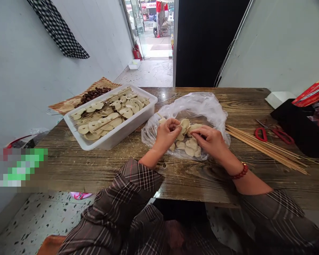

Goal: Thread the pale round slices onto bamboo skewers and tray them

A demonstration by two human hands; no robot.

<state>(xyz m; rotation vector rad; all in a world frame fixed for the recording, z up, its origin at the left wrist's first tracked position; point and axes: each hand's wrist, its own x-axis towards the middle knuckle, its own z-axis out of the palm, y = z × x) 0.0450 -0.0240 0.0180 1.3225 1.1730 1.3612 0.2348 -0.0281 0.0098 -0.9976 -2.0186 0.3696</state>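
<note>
Over an open clear plastic bag [204, 102] on the wooden table, both hands are close together. My left hand [168, 134] is closed on a pale flat slice [185, 124], its thumb and forefinger pinched. To its right, my right hand [210, 140] pinches a thin wooden stick [190, 132] near the slices. More pale slices [191, 146] lie in the bag beneath the hands. A white tub [113, 140] to the left holds many slices threaded on sticks.
Loose bamboo sticks [268, 148] lie right of the bag, beside red-handled scissors [261, 134]. A black box [295, 124] with red packets stands at the right edge. Behind the tub, dark red pieces [95, 92] rest on patterned paper [65, 106].
</note>
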